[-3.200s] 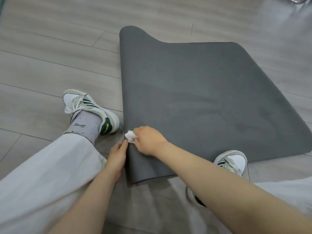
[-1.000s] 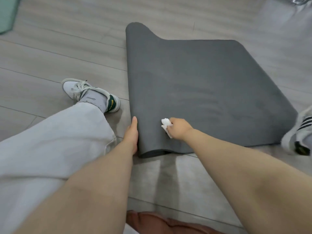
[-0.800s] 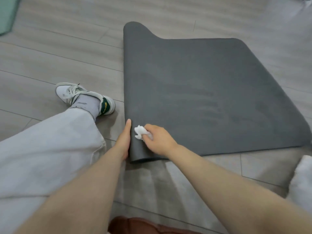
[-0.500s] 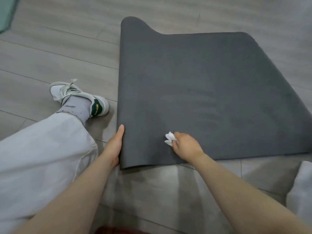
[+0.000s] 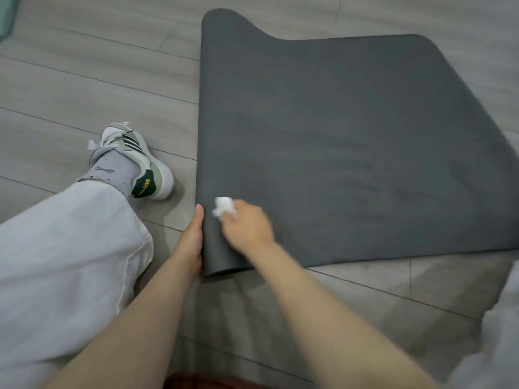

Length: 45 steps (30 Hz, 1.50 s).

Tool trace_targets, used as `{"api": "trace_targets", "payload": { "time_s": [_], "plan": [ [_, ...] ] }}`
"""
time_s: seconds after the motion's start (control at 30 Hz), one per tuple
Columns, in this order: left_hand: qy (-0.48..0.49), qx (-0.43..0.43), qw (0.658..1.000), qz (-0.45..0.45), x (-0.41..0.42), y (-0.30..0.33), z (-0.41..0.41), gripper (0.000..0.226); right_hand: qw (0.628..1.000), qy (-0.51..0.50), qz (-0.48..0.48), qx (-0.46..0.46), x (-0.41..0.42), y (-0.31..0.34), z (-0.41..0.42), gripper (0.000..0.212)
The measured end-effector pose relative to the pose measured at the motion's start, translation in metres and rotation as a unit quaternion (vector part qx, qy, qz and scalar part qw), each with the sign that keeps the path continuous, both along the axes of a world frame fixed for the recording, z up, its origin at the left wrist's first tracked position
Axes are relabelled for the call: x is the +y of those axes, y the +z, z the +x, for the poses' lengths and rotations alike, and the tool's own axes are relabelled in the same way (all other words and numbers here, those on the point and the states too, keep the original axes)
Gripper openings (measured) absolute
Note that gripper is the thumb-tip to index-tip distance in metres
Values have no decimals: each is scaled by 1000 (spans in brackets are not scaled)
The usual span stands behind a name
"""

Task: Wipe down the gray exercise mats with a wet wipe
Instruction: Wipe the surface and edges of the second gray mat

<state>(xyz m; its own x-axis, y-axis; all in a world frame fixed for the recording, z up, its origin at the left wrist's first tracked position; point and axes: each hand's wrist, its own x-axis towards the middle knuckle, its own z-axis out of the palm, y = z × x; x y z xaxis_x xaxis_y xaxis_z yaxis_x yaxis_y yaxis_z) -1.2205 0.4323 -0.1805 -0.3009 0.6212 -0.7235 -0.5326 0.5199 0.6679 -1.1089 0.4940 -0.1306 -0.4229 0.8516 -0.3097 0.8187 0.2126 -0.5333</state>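
The left hand [image 5: 191,242] lies flat and extended, fingers together, pressed edge-on against the left side of the gray mat [image 5: 351,141] near its front left corner. It grips nothing; the palm rests along the mat's curled edge, with the fingertip reaching just past the level of the wipe.

The right hand [image 5: 248,227] is closed around a crumpled white wipe [image 5: 223,206]. The wipe protrudes from the fingertips and touches the mat surface just beside the left edge. The right hand is motion-blurred, so the exact finger positions cannot be resolved.

The mat lies spread on the gray plank floor [image 5: 84,80]. Its left edge is curled upward, and faint streaks show across its middle.

The sneaker [image 5: 140,167] stands on the floor just left of the mat, apart from it. Its green heel tab bears yellow lettering, seen inverted; it appears to read "adidas". Dark stripes mark its side. A gray sock [image 5: 115,169] and a white trouser leg [image 5: 64,248] sit above it.
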Motion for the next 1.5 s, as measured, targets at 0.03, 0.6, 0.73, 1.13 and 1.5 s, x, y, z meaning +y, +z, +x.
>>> {"api": "trace_targets", "payload": {
  "time_s": [0.03,0.6,0.73,1.13,1.5],
  "plan": [
    [0,19,1000,-14,-2,-4,-2,30,998,51,23,10,-17,10,-17,34],
    [-1,148,989,27,4,-5,-7,28,942,-198,93,-255,80,-46,251,44],
    [-12,129,991,45,8,-7,-11,36,912,-293,91,-273,81,-46,247,42],
    [-51,25,998,36,2,-6,-15,58,978,63,199,25,-53,-9,4,11],
    [-21,64,996,57,5,-16,-15,44,933,-192,161,-258,26,-58,241,35]
  ]
}}
